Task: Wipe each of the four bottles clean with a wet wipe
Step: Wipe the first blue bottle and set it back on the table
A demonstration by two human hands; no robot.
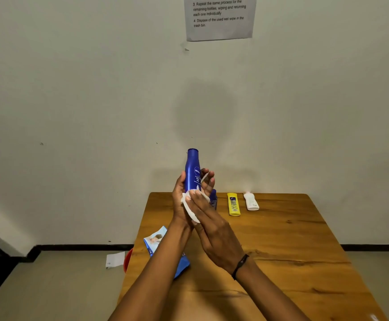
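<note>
Clearly legible on the tall blue bottle [192, 170] is the brand NIVEA in a round badge; the smaller print under it is too small to read. You hold this bottle upright above the far left part of the wooden table [281, 239]. Your left hand [180, 200] grips its lower body, thumb on the left side, fingers wrapped behind and showing on the right. Your right hand [212, 218] presses a white wet wipe [190, 208] against the bottle's base, fingers lying nearly straight over the wipe. A dark band sits on your right wrist.

Behind your hands a second blue bottle [213, 199] is partly hidden. Right of it a yellow bottle [233, 204] lies flat, its label unreadable, and just beside that lies a white bottle [250, 201], both near the far edge.

A blue wipes pack [157, 239] lies under your left forearm. On the wall, a printed sheet [220, 16] reads in part "Repeat the same process for the remaining bottles" and "Dispose of the used wet wipe in the trash bin." A red bin [127, 260] shows at the table's left edge.
</note>
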